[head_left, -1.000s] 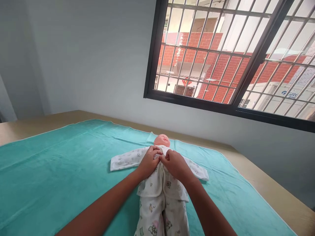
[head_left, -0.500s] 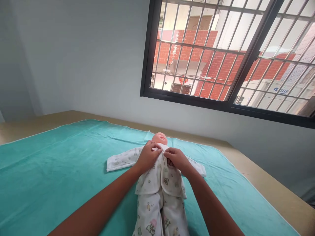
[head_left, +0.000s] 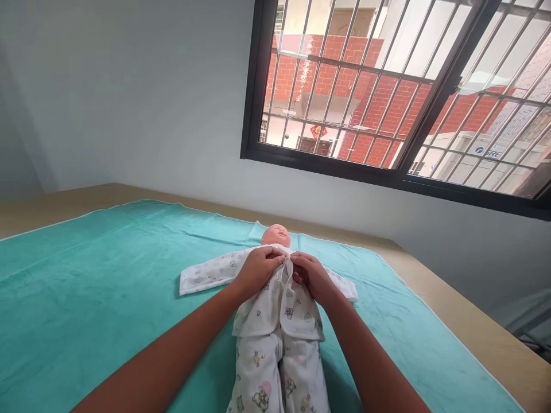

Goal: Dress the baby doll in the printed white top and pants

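Observation:
A baby doll [head_left: 276, 234] lies on its back, its head toward the wall. It wears a white printed jacket [head_left: 262, 312] and matching trousers [head_left: 260, 367], with both sleeves stretched out sideways. At the neck, my left hand [head_left: 260, 267] pinches the jacket's front edge between thumb and fingers. Close beside it, my right hand [head_left: 312, 275] pinches the opposite edge, its other fingers curled underneath. The two fingertips nearly meet at the top of the opening, where thin ties hang down. Below them the jacket fronts part slightly. Fine detail between the fingertips is too small to make out.
Under the doll a turquoise blanket [head_left: 107, 298] is spread over a tan surface [head_left: 465, 310], with a few creases near the back. Behind stands a grey wall [head_left: 129, 97] with a dark-framed, barred window [head_left: 322, 163]. Dark cables [head_left: 536, 344] show at the right edge.
My fingertips have drawn slightly closer at the collar, and my left hand lies flatter over the chest. The view has shifted a little, and the ties below my fingers show more.

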`<action>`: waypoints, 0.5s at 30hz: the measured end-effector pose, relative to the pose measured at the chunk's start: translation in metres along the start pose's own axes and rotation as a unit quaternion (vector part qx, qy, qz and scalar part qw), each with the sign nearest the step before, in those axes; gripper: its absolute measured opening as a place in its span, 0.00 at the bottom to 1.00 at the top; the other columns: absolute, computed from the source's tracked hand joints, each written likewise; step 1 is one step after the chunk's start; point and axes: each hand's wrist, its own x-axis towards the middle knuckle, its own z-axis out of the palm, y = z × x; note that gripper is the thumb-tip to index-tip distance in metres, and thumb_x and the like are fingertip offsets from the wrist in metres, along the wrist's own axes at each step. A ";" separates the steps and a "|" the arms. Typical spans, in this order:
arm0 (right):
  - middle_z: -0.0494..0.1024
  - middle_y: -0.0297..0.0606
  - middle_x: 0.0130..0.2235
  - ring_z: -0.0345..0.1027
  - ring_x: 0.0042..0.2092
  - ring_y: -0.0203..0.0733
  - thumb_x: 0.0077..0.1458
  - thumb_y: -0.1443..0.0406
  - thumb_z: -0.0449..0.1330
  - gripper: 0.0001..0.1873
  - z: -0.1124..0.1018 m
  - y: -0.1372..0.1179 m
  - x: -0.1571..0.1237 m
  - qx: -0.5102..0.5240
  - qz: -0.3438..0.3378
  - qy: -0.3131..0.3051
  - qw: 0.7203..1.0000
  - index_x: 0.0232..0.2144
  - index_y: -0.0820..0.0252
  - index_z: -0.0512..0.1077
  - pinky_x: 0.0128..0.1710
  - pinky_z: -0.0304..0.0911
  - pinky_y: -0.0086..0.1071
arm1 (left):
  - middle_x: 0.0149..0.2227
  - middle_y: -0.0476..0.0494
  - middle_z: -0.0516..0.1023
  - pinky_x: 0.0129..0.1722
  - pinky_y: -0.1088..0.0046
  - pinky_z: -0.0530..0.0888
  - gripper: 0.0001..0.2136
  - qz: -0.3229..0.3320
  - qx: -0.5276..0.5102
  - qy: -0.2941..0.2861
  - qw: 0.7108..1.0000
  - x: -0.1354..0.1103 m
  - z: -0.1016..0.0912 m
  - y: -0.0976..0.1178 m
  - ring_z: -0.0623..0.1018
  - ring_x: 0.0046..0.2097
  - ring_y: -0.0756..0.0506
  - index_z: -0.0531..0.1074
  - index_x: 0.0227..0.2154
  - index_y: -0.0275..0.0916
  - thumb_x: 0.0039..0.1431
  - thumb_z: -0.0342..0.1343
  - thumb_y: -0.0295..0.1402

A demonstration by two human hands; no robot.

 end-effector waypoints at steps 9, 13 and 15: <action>0.68 0.28 0.19 0.59 0.20 0.29 0.53 0.60 0.60 0.10 0.001 -0.002 0.000 -0.049 0.022 -0.002 0.999 0.26 0.61 0.70 0.20 0.51 0.24 | 0.33 0.48 0.79 0.40 0.69 0.71 0.08 -0.033 -0.011 -0.015 0.999 0.000 -0.004 0.001 0.77 0.38 0.44 0.75 0.31 0.39 0.55 0.55 0.38; 0.69 0.29 0.20 0.62 0.21 0.30 0.51 0.57 0.62 0.12 -0.002 -0.002 -0.001 -0.033 0.031 -0.001 0.999 0.28 0.60 0.70 0.21 0.54 0.24 | 0.33 0.49 0.79 0.40 0.69 0.71 0.07 -0.020 0.011 -0.004 1.000 -0.001 -0.001 0.002 0.77 0.38 0.44 0.74 0.29 0.40 0.54 0.54 0.36; 0.70 0.28 0.21 0.63 0.22 0.30 0.49 0.57 0.65 0.13 -0.003 -0.003 -0.002 -0.035 0.038 -0.001 0.999 0.32 0.60 0.71 0.22 0.55 0.24 | 0.32 0.49 0.79 0.39 0.70 0.71 0.06 -0.013 0.022 0.004 1.000 -0.001 0.000 0.001 0.77 0.37 0.45 0.74 0.28 0.40 0.54 0.54 0.35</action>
